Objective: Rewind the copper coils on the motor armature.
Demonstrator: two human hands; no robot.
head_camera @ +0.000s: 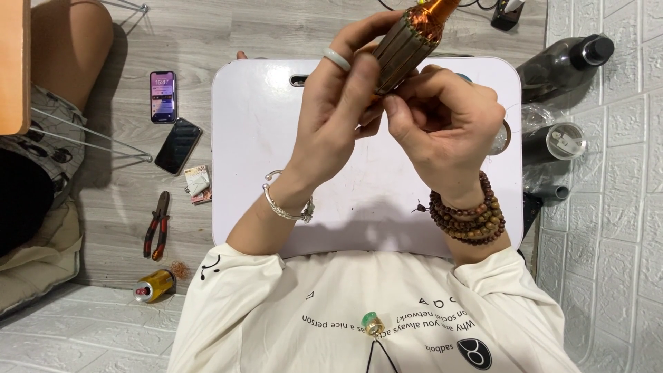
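Two bare hands meet above the white plastic lap table, both closed on one thing. Nearest the wearer, below the wrists, hangs a green bead pendant on a dark cord against a cream long-sleeved shirt. The left hand, with a pale ring and a silver bangle, wraps round the grey slotted metal motor core with copper wire winding and holds it tilted up and away, clear of the table. The right hand, wearing brown wooden bead bracelets, pinches at the core's lower end just beside the left fingers; what its fingertips grip is too small to tell. The step in hand looks like working wire loose from the core's slots, and the next move probably calls for a firm hold with the left while the right pulls. Left of the left hand, on the floor, lie red-handled pliers, a gold drink can and two phones.
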